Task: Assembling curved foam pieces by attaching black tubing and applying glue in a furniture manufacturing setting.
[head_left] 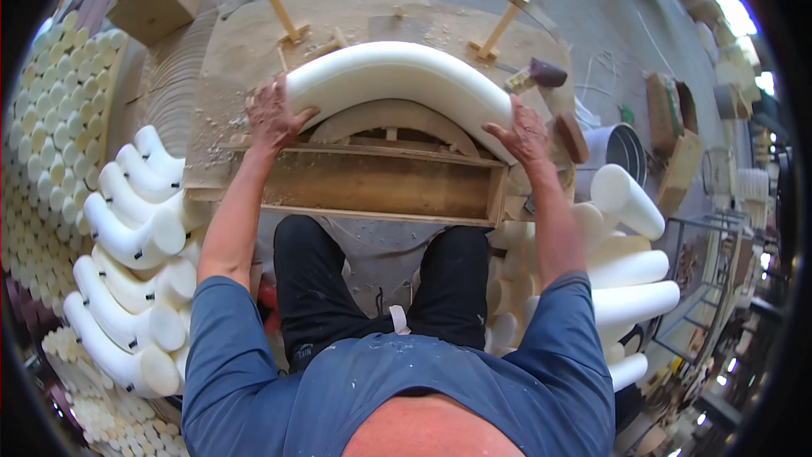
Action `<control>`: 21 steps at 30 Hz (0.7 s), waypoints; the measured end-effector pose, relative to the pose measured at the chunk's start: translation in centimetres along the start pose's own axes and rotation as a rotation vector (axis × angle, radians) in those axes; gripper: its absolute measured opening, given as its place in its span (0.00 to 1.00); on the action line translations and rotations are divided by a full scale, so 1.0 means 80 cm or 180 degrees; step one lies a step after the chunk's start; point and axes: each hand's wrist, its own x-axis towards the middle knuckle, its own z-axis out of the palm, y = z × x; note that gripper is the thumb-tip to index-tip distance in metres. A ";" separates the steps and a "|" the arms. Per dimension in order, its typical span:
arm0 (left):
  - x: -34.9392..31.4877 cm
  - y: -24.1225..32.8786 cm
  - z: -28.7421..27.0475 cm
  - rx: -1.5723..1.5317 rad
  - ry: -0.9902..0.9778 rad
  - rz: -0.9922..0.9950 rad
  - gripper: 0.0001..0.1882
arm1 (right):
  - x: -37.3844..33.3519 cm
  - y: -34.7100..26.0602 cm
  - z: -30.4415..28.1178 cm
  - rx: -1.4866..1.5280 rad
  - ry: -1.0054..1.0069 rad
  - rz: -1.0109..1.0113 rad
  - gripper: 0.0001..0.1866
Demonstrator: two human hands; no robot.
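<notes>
Nearest to the camera is the person's own body: a blue shirt (474,389) and black trousers (321,288), with both forearms reaching forward from the lower edge. On the left side of the person stands a stack of curved white pieces (127,237), bent like thick elbows, one lying over the other. On the right side lie several straight white cylinders (630,275), also piled together.

In front of the knees there is a long open wooden box (381,182), and it rests on a low wooden table (254,42) that is covered with shavings and dust. Just behind the box, a curved wooden form (393,114) rises like a small arch.

The big curved white piece (397,72) lies over this form and follows its bend from left to right. The left hand (272,117) presses on the left end of the piece, fingers spread and wrapped over its end face. The right hand (523,131) lies on the right end, palm down, fingers a little apart and bent around the surface. Both hands touch the piece directly.

Farther away, thin wooden braces (283,8) stand up on the table, and a mallet with a dark head (541,74) lies near the right end of the piece. A wall of stacked small pale round rods (59,85) fills the far left.
</notes>
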 end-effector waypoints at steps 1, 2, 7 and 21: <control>0.000 -0.002 0.009 -0.0263 0.0353 0.0106 0.53 | -0.003 0.001 0.007 0.0026 0.0345 0.0036 0.49; -0.003 -0.012 0.019 -0.0515 0.0703 0.0182 0.52 | -0.006 -0.005 0.012 0.0058 0.0682 0.0042 0.49; 0.015 0.001 0.035 -0.0491 0.0024 0.0064 0.48 | -0.029 -0.006 -0.013 0.0275 0.0499 0.0237 0.46; -0.206 0.121 0.056 -0.1243 -0.0733 0.1267 0.36 | -0.442 0.001 0.151 0.1878 0.0532 0.1129 0.15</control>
